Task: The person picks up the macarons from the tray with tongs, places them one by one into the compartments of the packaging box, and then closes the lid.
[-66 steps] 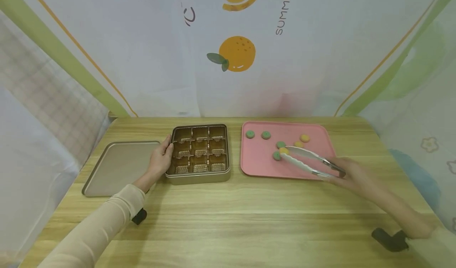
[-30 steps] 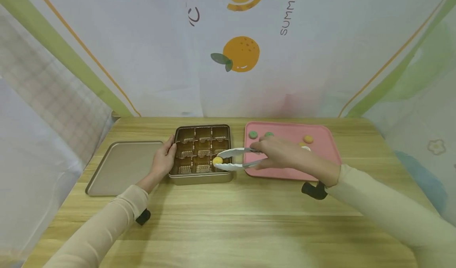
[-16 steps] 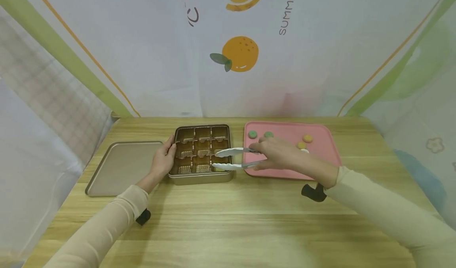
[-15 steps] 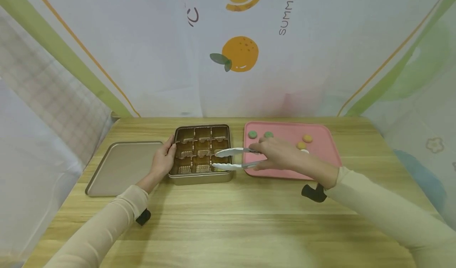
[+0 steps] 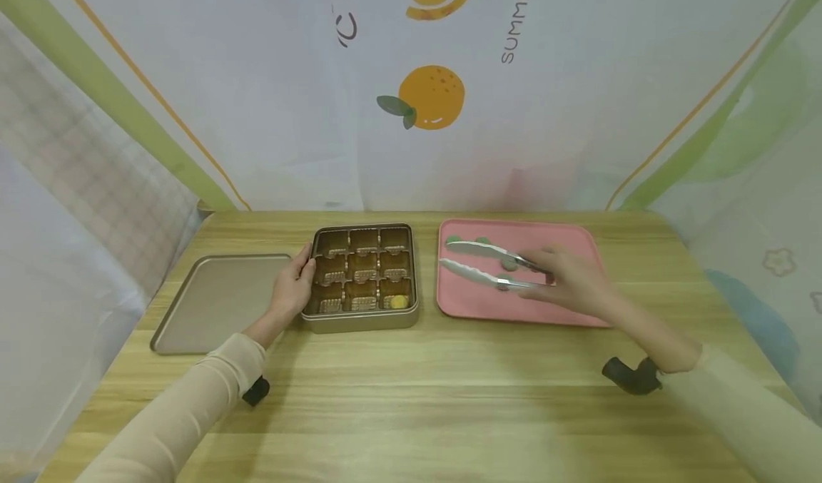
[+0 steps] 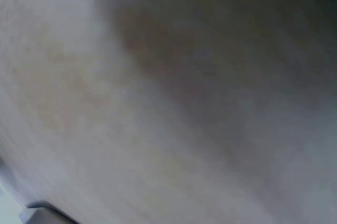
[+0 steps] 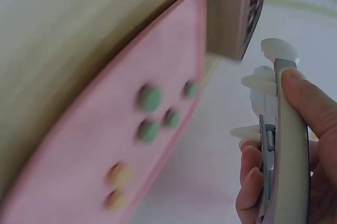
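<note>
My left hand (image 5: 292,287) holds the left side of a square gold-brown tin (image 5: 359,322), thumb at its rim. A divided plastic insert (image 5: 362,265) lines the tin. One small round yellow cookie (image 5: 399,302) lies in its front right compartment. Metal tongs with pale scalloped tips (image 5: 472,272) are gripped in my right hand (image 5: 571,280). The tips are apart over the left part of a pink tray (image 5: 475,306), with nothing between them. Several green cookies (image 7: 149,98) and two yellow cookies (image 7: 120,174) lie on the tray; the tongs and hand partly hide them in the head view.
A flat gold-brown lid (image 5: 221,304) lies left of the tin, beside my left forearm. Wooden tabletop (image 5: 398,397) extends in front of tin and tray. A fruit-printed cloth (image 5: 289,112) hangs behind the table. The left wrist view is too blurred to read.
The tongs carried a yellow cookie from the tray to the tin and released it in the front right compartment. My right hand has since moved right, back over the tray. The left hand stayed put.
</note>
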A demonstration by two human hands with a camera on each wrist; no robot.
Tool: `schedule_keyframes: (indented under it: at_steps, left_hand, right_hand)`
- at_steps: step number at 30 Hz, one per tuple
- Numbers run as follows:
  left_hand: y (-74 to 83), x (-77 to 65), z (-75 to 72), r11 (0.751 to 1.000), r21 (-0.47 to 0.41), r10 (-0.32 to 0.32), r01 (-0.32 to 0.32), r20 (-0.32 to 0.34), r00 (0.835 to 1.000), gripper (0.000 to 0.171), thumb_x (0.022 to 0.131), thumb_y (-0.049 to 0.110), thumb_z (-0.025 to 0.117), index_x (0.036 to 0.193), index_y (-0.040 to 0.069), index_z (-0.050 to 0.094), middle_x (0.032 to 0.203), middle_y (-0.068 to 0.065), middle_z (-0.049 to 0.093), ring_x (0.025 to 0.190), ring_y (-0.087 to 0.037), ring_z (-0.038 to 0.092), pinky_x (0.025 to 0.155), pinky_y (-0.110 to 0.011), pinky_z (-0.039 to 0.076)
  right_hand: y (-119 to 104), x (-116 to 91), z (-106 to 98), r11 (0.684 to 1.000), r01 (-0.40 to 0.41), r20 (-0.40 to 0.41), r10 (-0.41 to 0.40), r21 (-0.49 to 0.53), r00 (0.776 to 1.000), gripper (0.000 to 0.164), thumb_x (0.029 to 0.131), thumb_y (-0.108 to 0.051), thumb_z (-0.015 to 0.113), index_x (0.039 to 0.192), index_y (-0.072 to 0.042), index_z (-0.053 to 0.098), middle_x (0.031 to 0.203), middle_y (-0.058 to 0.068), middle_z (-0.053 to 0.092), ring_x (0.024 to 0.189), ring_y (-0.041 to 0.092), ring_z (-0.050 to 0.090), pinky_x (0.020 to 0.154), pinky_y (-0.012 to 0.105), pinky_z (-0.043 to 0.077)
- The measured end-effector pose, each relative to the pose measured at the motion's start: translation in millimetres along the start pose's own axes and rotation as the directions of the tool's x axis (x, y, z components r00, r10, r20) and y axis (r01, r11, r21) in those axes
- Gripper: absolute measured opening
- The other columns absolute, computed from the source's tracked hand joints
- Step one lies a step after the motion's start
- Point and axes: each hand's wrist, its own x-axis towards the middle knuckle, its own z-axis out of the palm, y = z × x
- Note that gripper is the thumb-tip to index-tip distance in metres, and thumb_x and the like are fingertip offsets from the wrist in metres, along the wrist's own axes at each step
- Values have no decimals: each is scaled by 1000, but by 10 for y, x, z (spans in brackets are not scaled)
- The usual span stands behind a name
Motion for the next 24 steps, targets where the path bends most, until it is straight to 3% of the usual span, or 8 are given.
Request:
schedule_keyframes:
  at_steps: [5,12,14,18,24]
  left_hand:
    - [-1,-4,-2,1000,3,8,-8,-1,1000,47,103,14,33,148,0,24,153,-16,23,141,-33,22,116,-43,21]
    - [9,-2,-9,1000,13,11,-11,-16,1000,47,103,15,34,147,0,25,152,-17,24,140,-35,23,116,-44,21]
    - [7,-4,-11,1000,12,5,-5,-13,1000,47,103,15,34,148,1,24,152,-16,24,140,-34,23,116,-44,21]
    - [2,-5,-13,1000,12,-3,3,-2,1000,48,104,15,33,148,1,23,153,-15,23,141,-34,22,117,-43,21]
    - [5,-1,-3,1000,14,0,0,5,1000,48,104,15,33,148,1,23,153,-14,22,141,-33,22,117,-42,21]
  right_hand:
    - [294,-396,-71,993,-110,-24,109,-41,994,50,75,-16,79,119,1,61,81,3,59,59,5,40,45,18,36]
    - [579,-812,-156,949,-304,20,307,-81,952,64,80,-24,75,126,14,50,82,15,61,56,7,42,43,20,36]
    - [635,-879,-156,944,-313,10,316,-105,949,67,81,-24,75,127,17,48,82,17,61,56,7,42,44,20,36]
    - [710,-961,-136,935,-325,-18,326,-144,945,66,80,-25,75,125,17,49,71,9,57,51,6,41,43,20,34]
    - [764,-988,-122,910,-380,3,386,-168,923,64,82,-30,73,124,14,52,64,1,48,54,12,40,44,23,31]
